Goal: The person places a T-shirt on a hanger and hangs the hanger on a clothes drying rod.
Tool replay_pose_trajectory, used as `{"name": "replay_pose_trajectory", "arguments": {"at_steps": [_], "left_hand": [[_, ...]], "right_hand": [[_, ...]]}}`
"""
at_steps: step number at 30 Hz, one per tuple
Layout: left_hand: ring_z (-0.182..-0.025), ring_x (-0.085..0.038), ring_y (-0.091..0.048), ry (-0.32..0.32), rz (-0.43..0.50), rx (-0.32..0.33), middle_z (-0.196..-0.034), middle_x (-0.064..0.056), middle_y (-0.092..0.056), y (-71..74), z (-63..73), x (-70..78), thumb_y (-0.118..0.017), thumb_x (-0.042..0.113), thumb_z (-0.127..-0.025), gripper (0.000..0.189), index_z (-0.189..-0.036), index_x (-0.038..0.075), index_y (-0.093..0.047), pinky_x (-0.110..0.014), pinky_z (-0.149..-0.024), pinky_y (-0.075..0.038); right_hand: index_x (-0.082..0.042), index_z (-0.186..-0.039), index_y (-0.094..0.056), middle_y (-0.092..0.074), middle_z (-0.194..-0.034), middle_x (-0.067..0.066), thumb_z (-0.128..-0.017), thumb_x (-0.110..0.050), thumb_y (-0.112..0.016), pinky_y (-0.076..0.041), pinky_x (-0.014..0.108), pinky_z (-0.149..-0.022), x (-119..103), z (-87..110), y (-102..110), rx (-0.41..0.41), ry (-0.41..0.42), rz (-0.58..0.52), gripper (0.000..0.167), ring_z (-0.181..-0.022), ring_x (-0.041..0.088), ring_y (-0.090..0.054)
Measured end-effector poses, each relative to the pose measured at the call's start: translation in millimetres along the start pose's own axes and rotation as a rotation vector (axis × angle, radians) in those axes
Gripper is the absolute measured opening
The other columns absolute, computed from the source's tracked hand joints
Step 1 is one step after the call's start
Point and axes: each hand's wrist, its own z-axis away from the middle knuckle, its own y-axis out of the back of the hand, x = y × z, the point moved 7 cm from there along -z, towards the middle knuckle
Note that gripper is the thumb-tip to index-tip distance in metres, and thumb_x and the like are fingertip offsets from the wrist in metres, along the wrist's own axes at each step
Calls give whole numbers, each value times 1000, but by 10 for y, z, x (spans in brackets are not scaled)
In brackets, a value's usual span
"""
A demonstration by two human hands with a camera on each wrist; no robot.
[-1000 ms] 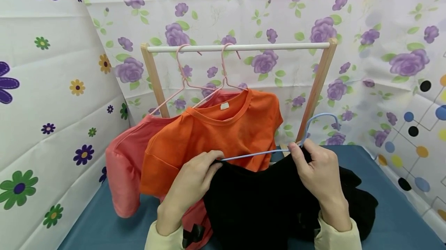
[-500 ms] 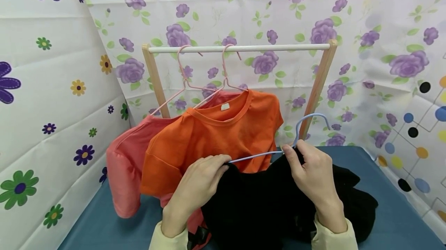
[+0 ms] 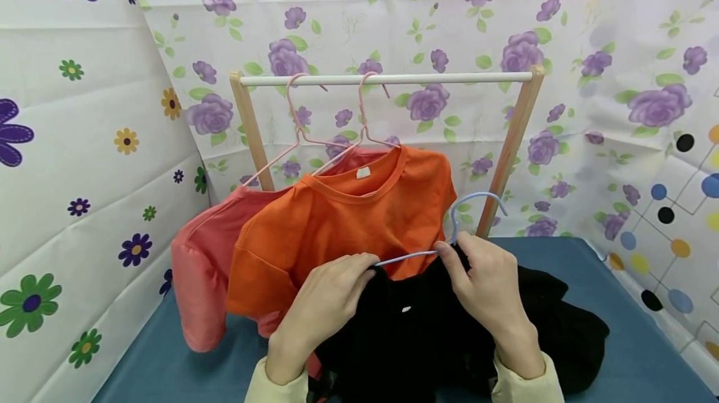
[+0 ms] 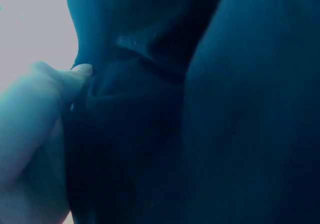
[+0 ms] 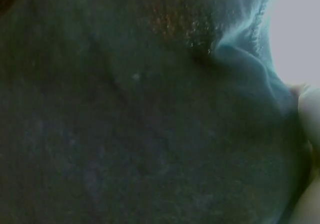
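Observation:
A black garment [image 3: 410, 347] with a small white mark near its neckline hangs between my two hands in the head view. My left hand [image 3: 328, 294] pinches the neckline edge, where one arm of a light blue hanger [image 3: 407, 257] goes in under the cloth. At the hanger's neck, my right hand [image 3: 489, 287] pinches cloth and hanger together, and the blue hook rises above it. The hanger's other arm is hidden. Dark cloth [image 4: 135, 134] fills most of the left wrist view, with a thumb at its edge. Cloth [image 5: 125, 124] likewise fills the right wrist view, dim and blurred.
Behind my hands stands a rack with a white rail [image 3: 438, 78] and wooden posts [image 3: 511, 147]. An orange shirt [image 3: 359, 222] and a coral garment [image 3: 202, 278] hang there on pink hangers. Blue cloth [image 3: 567, 253] covers the table; patterned sheets enclose it.
The right hand and the hanger's hook have moved left, while the left hand has shifted slightly right. Less of the blue hanger arm shows between them. The white mark on the garment now shows.

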Motion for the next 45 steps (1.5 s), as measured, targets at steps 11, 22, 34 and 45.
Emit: {"name": "replay_pose_trajectory", "arguments": {"at_steps": [11, 22, 34, 45], "left_hand": [[-78, -7, -59, 23, 37, -41, -93, 8, -63, -63, -12, 54, -60, 15, -99, 17, -115, 14, -63, -26, -75, -53], [-76, -6, -61, 19, 44, -23, -95, 11, -65, -19, -14, 46, -59, 19, -100, 16, -114, 18, -65, -27, -75, -53], [-84, -5, -63, 27, 66, 16, -103, 10, -67, 49, 18, -18, -58, 19, -100, 19, -116, 17, -67, -27, -81, -53], [-74, -3, -56, 97, 107, 26, -92, 12, -62, 132, 43, -149, -59, 15, -99, 15, -111, 18, -66, -26, -75, -53]], "right_hand": [[-20, -67, -37, -23, -57, -8, -102, -45, -47, -20, 23, -45, -99, 15, -102, -52, 28, -14, 44, -47, 5, -23], [-20, -73, -48, -31, -61, -10, -105, -39, -43, -28, 21, -49, -74, 0, -78, -88, 88, -110, 38, -51, 3, -30], [-22, -72, -53, -30, -59, -12, -104, -29, -49, -28, 20, -51, 106, 31, 76, -71, 45, -98, 33, -51, 2, -30], [-22, -67, -47, -25, -56, -12, -102, -28, -54, -21, 22, -45, 280, 46, 170, -37, -1, -22, 36, -46, 2, -22]]}}
